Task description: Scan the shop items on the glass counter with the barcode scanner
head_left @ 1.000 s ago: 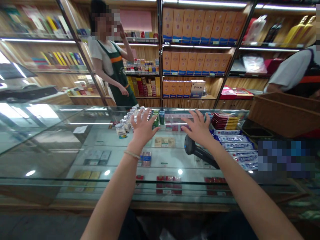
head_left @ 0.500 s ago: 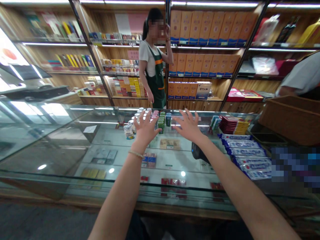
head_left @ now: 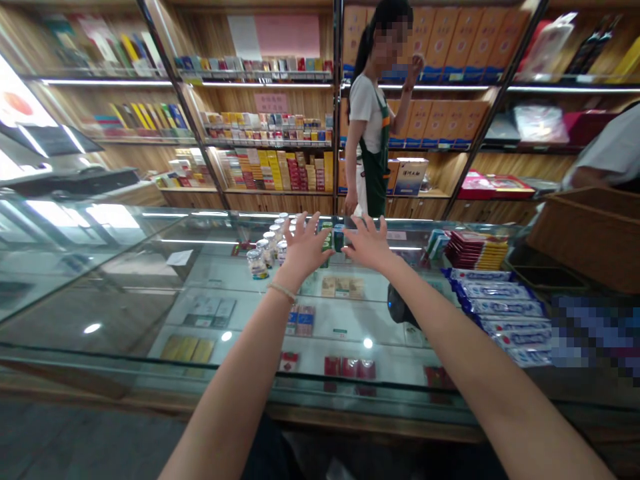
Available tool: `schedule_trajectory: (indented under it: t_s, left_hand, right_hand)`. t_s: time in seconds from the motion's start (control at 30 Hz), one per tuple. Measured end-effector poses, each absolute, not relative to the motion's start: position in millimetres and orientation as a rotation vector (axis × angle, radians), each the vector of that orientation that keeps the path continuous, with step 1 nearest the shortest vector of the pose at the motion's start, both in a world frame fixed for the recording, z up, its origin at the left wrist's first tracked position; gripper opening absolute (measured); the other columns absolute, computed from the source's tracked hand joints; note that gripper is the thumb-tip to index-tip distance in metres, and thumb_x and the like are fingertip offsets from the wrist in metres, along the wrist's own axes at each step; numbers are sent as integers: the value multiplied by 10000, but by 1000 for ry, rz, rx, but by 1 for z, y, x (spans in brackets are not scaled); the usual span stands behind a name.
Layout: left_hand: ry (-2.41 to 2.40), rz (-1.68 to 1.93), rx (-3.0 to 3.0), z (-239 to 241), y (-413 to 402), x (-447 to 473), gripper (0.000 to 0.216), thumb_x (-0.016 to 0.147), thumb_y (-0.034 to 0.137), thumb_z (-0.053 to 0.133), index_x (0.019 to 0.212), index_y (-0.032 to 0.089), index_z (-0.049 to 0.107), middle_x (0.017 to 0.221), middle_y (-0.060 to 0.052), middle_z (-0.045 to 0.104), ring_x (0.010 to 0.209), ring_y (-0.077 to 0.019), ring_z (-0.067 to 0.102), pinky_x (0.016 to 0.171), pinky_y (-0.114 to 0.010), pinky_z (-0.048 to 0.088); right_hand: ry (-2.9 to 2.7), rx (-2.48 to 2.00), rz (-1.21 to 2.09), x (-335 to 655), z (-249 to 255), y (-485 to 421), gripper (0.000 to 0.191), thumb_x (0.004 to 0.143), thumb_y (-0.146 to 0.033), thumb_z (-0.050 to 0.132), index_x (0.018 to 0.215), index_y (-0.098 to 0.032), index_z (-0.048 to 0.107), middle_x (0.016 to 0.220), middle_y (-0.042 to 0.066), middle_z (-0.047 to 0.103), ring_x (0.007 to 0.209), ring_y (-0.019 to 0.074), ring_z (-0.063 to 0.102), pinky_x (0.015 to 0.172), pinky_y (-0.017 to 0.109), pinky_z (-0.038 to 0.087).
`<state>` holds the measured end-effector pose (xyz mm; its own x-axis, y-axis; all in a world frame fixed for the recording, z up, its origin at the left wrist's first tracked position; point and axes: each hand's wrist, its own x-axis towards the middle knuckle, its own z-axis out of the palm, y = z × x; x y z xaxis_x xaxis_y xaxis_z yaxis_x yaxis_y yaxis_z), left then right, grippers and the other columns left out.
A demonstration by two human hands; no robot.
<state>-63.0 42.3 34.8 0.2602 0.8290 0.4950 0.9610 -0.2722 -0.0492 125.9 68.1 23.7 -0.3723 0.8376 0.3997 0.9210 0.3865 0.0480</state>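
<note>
My left hand is stretched out over the glass counter, palm down, with fingers spread and nothing in it. Just beyond and to its left stand small white bottles in rows. Across a small gap, my right hand is likewise spread and holds nothing. Between the two hands show green containers and a dark blue container, partly hidden by my fingers. Whether my fingertips touch any of them I cannot tell. A black rounded device with a blue light sits below my right wrist, partly covered by my forearm.
Blue-and-white packets and a stack of red and yellow packs lie at the right, near a brown basket. Behind the counter a person in a green apron stands before stocked shelves. Another person's sleeve shows far right.
My hands have come closer together, the left one moving right and the right one slightly left. The person in the apron has moved to the right.
</note>
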Motion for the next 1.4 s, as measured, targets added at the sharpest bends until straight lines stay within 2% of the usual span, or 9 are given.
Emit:
schedule_trajectory:
  t_s: [0.43, 0.6, 0.77, 1.0, 1.4]
  left_hand:
    - [-1612, -421, -2215, 37, 86, -41, 355, 914, 353, 582, 1225, 268, 732, 1650, -92, 386, 1531, -398, 251, 1212, -714, 130]
    - [-1586, -352, -2224, 32, 92, -38, 317, 898, 332, 582, 1145, 255, 764, 1641, -89, 402, 1541, -400, 227, 1202, -730, 121]
    - [-1600, -373, -2208, 36, 89, -35, 267, 880, 311, 602, 1045, 239, 800, 1622, -89, 432, 1537, -404, 234, 1208, -730, 130]
    - [-1574, -481, -2139, 35, 92, -34, 220, 819, 245, 651, 969, 248, 812, 1593, -76, 470, 1529, -388, 254, 1229, -718, 102]
    - [-1577, -499, -2217, 42, 64, -29, 195, 796, 215, 669, 925, 266, 807, 1614, -65, 446, 1549, -381, 219, 1229, -721, 58]
  right_hand:
    - [-2393, -1631, -297, 117, 30, 96, 473, 952, -321, 620, 1419, -256, 587, 1677, 129, 301, 1560, 381, 171, 1202, 735, 109]
    - [-2384, -1621, -301, 115, 27, 100, 399, 943, -293, 639, 1340, -257, 648, 1671, 121, 316, 1558, 370, 182, 1200, 736, 104]
    - [-2337, -1588, -313, 114, 27, 101, 260, 935, -282, 651, 1177, -244, 736, 1643, 112, 367, 1553, 351, 194, 1206, 719, 109]
    - [-2271, -1538, -366, 109, 28, 104, 173, 911, -260, 672, 1047, -194, 757, 1596, 129, 428, 1549, 342, 205, 1221, 694, 128]
    - [-2333, -1513, -315, 121, 31, 81, 209, 923, -253, 630, 1073, -176, 754, 1624, 139, 389, 1558, 342, 170, 1220, 695, 92]
